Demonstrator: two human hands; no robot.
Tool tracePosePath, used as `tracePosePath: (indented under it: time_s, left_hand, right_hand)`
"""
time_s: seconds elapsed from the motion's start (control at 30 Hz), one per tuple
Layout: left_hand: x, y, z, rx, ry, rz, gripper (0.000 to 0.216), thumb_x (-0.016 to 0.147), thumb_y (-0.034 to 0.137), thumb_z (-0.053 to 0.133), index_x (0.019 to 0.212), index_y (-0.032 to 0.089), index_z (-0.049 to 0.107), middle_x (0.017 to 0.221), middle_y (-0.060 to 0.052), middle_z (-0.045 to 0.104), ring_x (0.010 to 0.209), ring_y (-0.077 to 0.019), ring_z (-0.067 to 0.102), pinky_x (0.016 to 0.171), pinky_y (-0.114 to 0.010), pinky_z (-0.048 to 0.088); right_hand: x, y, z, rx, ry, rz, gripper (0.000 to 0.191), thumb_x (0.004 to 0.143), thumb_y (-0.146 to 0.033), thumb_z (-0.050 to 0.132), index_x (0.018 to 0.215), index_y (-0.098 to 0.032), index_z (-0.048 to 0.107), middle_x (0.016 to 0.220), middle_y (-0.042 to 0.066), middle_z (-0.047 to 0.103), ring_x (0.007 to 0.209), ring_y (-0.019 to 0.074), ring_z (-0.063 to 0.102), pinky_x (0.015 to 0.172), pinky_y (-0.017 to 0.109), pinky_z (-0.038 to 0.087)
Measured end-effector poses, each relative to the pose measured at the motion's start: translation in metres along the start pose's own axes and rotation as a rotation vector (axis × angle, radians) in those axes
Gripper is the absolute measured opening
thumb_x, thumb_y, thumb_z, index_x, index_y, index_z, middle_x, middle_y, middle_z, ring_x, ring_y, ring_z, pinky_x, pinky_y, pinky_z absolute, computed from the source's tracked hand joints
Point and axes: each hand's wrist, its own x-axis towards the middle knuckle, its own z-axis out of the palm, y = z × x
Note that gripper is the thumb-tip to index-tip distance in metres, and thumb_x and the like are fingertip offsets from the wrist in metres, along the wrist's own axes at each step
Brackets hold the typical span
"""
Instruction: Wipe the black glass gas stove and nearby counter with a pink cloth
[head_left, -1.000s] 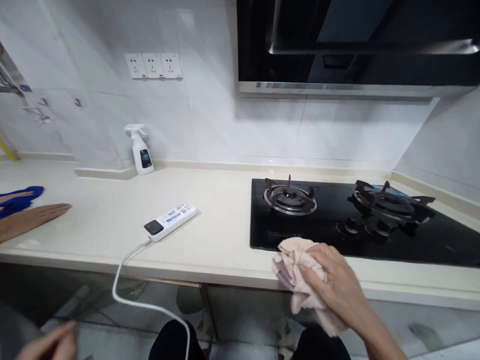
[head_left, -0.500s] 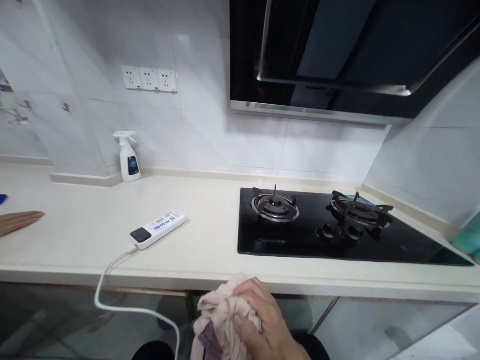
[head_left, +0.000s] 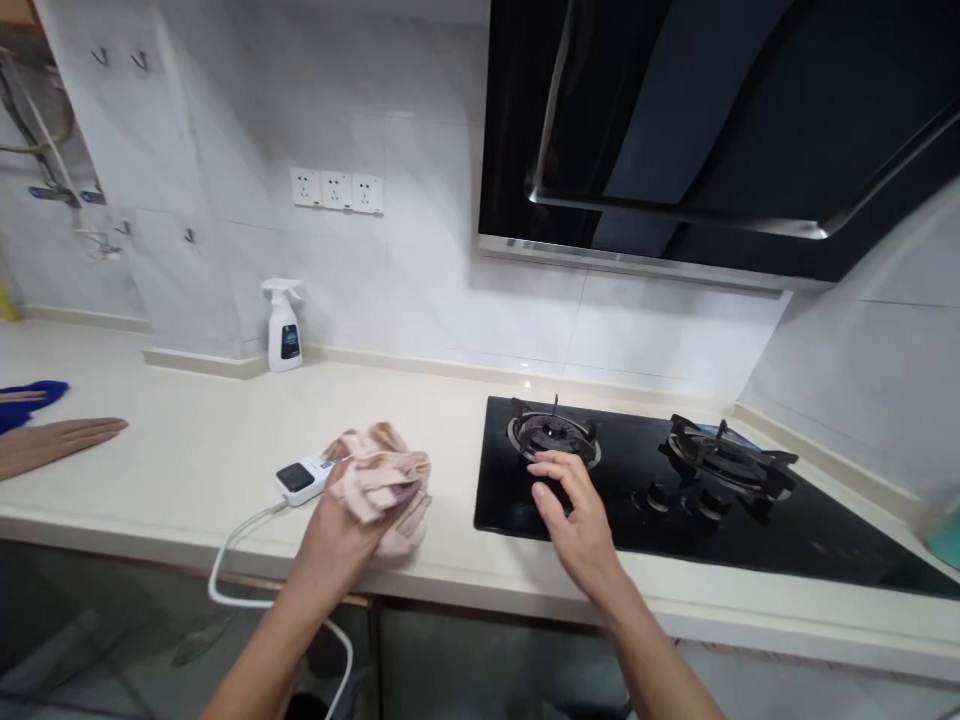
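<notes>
A crumpled pinkish-beige cloth (head_left: 382,470) is bunched in my left hand (head_left: 337,525), over the front part of the counter (head_left: 442,440). The cloth hides much of a white device with a dark screen (head_left: 300,478), whose white cable (head_left: 229,555) hangs over the counter edge. My right hand (head_left: 574,515) is empty, its fingers apart and slightly bent, above the front left of the black gas hob (head_left: 607,500). Just beyond those fingers is the left burner (head_left: 555,435).
A white spray bottle (head_left: 284,325) stands by the wall under the sockets (head_left: 337,190). At the far left, another person's hands work on the counter, one flat (head_left: 71,440), one on a blue cloth (head_left: 45,393). The black range hood (head_left: 675,130) overhangs the hob.
The cloth has gone from my right hand to my left and risen from below the counter edge to above the counter. My right hand is now over the hob. The view has shifted left.
</notes>
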Motion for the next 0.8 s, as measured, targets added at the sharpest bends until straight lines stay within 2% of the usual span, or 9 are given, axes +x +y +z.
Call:
tracePosePath:
  time_s: [0.1,0.17,0.27,0.33,0.4,0.47,0.53,0.63,0.8]
  left_hand:
    - [0.014,-0.003,-0.008,0.375,-0.296,0.023,0.077,0.069,0.064,0.077,0.137,0.028,0.066,0.139,-0.014,0.066,0.134,-0.0435,0.055,0.110,-0.059,0.044]
    - [0.015,-0.009,-0.010,0.508,-0.390,0.028,0.073,0.073,0.060,0.076,0.140,0.034,0.064,0.136,-0.012,0.067,0.131,-0.0411,0.057,0.112,-0.058,0.041]
    - [0.016,-0.011,-0.001,0.541,-0.251,0.009,0.058,0.089,0.060,0.058,0.140,0.033,0.063,0.127,-0.010,0.071,0.123,-0.0344,0.062,0.111,-0.053,0.041]
    - [0.017,-0.008,0.017,0.580,-0.181,0.022,0.063,0.090,0.062,0.057,0.143,0.029,0.061,0.143,-0.013,0.062,0.138,-0.0373,0.051,0.116,-0.053,0.036]
    - [0.018,-0.003,0.038,0.626,-0.268,0.010,0.079,0.083,0.066,0.066,0.151,0.027,0.055,0.165,-0.016,0.039,0.153,-0.0437,0.029,0.123,-0.057,0.027]
    - [0.017,0.001,0.056,0.672,-0.408,-0.037,0.090,0.077,0.070,0.071,0.154,0.029,0.050,0.171,-0.016,0.024,0.156,-0.0508,0.016,0.124,-0.065,0.019]
    - [0.016,0.002,0.066,0.700,-0.486,-0.051,0.088,0.077,0.072,0.069,0.154,0.034,0.051,0.172,-0.016,0.022,0.155,-0.0545,0.015,0.122,-0.069,0.016]
    - [0.020,-0.002,0.066,0.705,-0.497,-0.030,0.074,0.084,0.072,0.059,0.151,0.040,0.053,0.172,-0.013,0.024,0.154,-0.0537,0.021,0.121,-0.070,0.019]
    - [0.057,-0.015,0.074,0.720,-0.497,-0.019,0.072,0.088,0.073,0.048,0.152,0.040,0.050,0.171,-0.011,0.026,0.154,-0.0512,0.023,0.120,-0.069,0.021]
  right_hand:
    - [-0.007,0.050,-0.016,-0.249,-0.184,0.022,0.022,0.100,-0.035,0.053,0.112,-0.026,0.070,0.130,0.010,0.061,0.127,0.0284,0.055,0.109,0.056,0.043]
    - [-0.024,0.078,-0.026,-0.379,-0.310,0.031,0.023,0.098,-0.034,0.056,0.113,-0.028,0.071,0.132,0.010,0.062,0.129,0.0298,0.055,0.106,0.057,0.045]
    - [-0.048,0.105,-0.036,-0.450,-0.319,0.072,0.029,0.099,-0.038,0.054,0.120,-0.028,0.071,0.134,0.011,0.062,0.128,0.0296,0.056,0.106,0.056,0.047]
    - [-0.057,0.110,-0.038,-0.464,-0.310,0.077,0.032,0.100,-0.043,0.054,0.124,-0.028,0.070,0.136,0.011,0.061,0.130,0.0296,0.056,0.109,0.056,0.046]
    - [-0.061,0.110,-0.038,-0.476,-0.312,0.070,0.032,0.100,-0.046,0.055,0.124,-0.029,0.069,0.137,0.010,0.060,0.131,0.0300,0.055,0.110,0.057,0.045]
    - [-0.062,0.111,-0.038,-0.488,-0.308,0.060,0.032,0.101,-0.046,0.054,0.126,-0.031,0.068,0.138,0.009,0.060,0.133,0.0300,0.055,0.110,0.059,0.046]
    - [-0.064,0.116,-0.037,-0.500,-0.311,0.033,0.033,0.101,-0.047,0.055,0.128,-0.031,0.067,0.140,0.009,0.060,0.133,0.0304,0.056,0.109,0.058,0.048]
    - [-0.068,0.131,-0.038,-0.530,-0.322,-0.051,0.038,0.098,-0.050,0.061,0.131,-0.032,0.067,0.140,0.010,0.062,0.130,0.0324,0.060,0.103,0.056,0.054]
    - [-0.072,0.152,-0.041,-0.600,-0.313,-0.172,0.042,0.096,-0.051,0.064,0.134,-0.031,0.067,0.141,0.011,0.065,0.126,0.0347,0.064,0.097,0.053,0.060]
